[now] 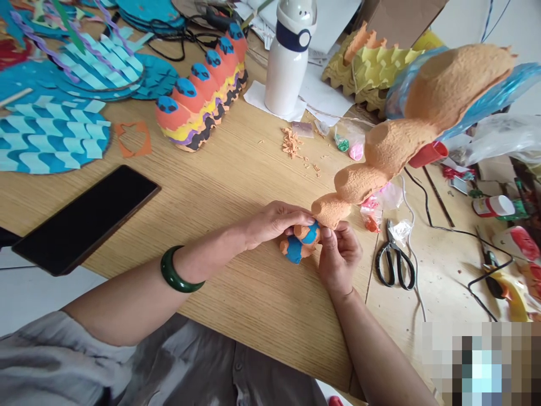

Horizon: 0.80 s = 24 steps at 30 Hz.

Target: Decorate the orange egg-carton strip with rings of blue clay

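An orange strip of egg-carton cups (357,183) rises from between my hands toward the upper right. Blue clay patches (295,248) cover parts of its lowest cups, near the tabletop. My left hand (279,223), with a green bangle (171,270) on the forearm, pinches the strip's lower end from the left. On the other side, my right hand (340,254) grips the same end with its thumb in front and fingers curled behind.
Black-handled scissors (395,262) lie right of my right hand. A phone (87,220) rests at left. Farther back are a painted egg-carton strip (203,93), a white bottle (287,62), yellow cartons (372,67) and woven blue paper discs (53,138). Cables cross the right side.
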{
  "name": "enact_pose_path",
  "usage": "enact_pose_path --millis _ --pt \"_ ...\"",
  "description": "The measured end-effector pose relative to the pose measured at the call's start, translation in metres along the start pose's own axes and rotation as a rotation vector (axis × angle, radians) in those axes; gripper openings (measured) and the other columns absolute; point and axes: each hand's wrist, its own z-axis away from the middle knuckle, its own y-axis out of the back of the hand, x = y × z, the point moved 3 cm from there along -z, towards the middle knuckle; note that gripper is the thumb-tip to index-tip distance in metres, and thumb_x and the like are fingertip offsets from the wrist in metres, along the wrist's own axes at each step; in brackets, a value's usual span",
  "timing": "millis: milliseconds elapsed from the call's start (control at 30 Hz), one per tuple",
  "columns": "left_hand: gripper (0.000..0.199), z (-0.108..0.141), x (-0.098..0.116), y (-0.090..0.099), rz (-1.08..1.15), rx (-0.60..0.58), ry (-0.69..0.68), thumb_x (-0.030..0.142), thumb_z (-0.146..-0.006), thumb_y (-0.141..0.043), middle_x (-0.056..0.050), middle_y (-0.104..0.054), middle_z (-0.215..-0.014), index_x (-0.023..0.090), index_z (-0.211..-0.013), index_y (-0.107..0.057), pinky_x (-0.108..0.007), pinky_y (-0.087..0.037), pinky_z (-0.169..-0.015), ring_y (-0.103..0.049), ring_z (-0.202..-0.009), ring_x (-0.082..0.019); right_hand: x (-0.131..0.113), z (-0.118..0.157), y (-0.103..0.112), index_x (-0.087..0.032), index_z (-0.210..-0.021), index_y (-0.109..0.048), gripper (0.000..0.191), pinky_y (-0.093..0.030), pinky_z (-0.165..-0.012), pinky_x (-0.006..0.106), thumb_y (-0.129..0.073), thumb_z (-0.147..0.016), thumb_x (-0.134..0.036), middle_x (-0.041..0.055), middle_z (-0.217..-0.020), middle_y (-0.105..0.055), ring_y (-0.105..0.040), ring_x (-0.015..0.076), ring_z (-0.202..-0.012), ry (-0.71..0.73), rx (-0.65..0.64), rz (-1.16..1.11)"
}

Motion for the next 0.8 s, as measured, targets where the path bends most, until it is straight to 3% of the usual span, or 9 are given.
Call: enact_pose_path --millis 200,400,600,800 --pt "0.040 -0.002 0.004 -0.003 0.067 0.085 0.022 0.047 -0.088 -0.062 0.004 -0.046 -0.059 0.017 -0.063 -0.052 -0.022 -0.039 -0.053 -0.042 -0.055 -0.009 0.006 -0.008 0.001 -0.027 -0.085 -0.072 0.019 -0.051 -0.060 0.023 -0.081 -0.089 -0.043 -0.0046 -0.075 -0.070 -0.059 0.0097 -0.062 -0.087 0.029 -0.102" --pt "0.035 -0.003 -0.001 -0.003 0.133 -0.076 0.061 0.050 -0.084 -0.073 0.002 -0.052 -0.069 0.016 -0.079 -0.068 -0.024 -0.042 -0.054 -0.046 -0.059 -0.009 0.006 -0.008 0.001 -0.028 -0.084 -0.075 0.019 -0.049 -0.058 0.022 -0.084 -0.084 -0.045 -0.0047 -0.070 -0.067 -0.057 0.0103 -0.061 -0.122 0.013 -0.110" --pt "0.028 -0.004 0.000 -0.002 0.251 -0.068 0.063 0.041 -0.080 -0.079 0.002 -0.055 -0.068 0.014 -0.076 -0.070 -0.024 -0.040 -0.058 -0.043 -0.061 -0.009 0.005 -0.012 0.002 -0.027 -0.081 -0.079 0.024 -0.053 -0.066 0.023 -0.091 -0.075 -0.048 -0.0038 -0.075 -0.073 -0.062 0.0102 -0.066 -0.219 0.091 -0.182" --pt "0.027 -0.004 -0.002 -0.002 0.255 -0.040 0.035 0.039 -0.077 -0.084 0.001 -0.063 -0.072 0.014 -0.084 -0.076 -0.026 -0.041 -0.065 -0.047 -0.065 -0.009 0.006 -0.014 0.002 -0.026 -0.075 -0.078 0.029 -0.050 -0.060 0.022 -0.091 -0.073 -0.052 -0.0054 -0.068 -0.071 -0.058 0.0088 -0.059 -0.315 0.117 -0.247"
